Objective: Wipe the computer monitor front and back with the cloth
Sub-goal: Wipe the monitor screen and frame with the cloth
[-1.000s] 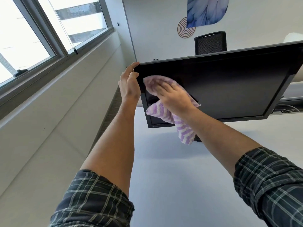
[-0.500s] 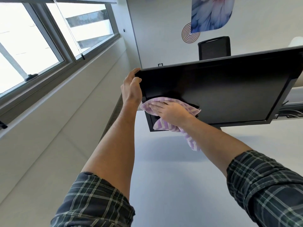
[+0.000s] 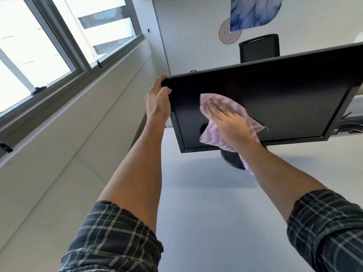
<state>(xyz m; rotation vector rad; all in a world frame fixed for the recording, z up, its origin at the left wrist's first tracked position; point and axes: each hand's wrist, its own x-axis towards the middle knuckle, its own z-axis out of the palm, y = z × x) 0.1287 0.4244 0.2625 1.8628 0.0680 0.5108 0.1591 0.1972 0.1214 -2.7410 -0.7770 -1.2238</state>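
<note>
A black computer monitor [image 3: 284, 99] stands on a white desk [image 3: 206, 222], its dark screen facing me and its round black base [image 3: 231, 159] below. My left hand [image 3: 158, 101] grips the monitor's upper left corner, thumb on the front bezel. My right hand [image 3: 229, 122] lies flat on a purple and white striped cloth [image 3: 212, 132], pressing it against the left-centre of the screen. A tail of the cloth hangs down under my right wrist, past the bottom bezel.
A wall with windows [image 3: 59, 46] runs along the left of the desk. A black mesh chair back [image 3: 259, 48] rises behind the monitor before a white wall with a blue print. Cables [image 3: 349, 130] lie at the right behind the screen.
My right hand has slid the cloth up and to the right, from the screen's lower left corner to its left-centre. The left hand has kept its hold on the corner.
</note>
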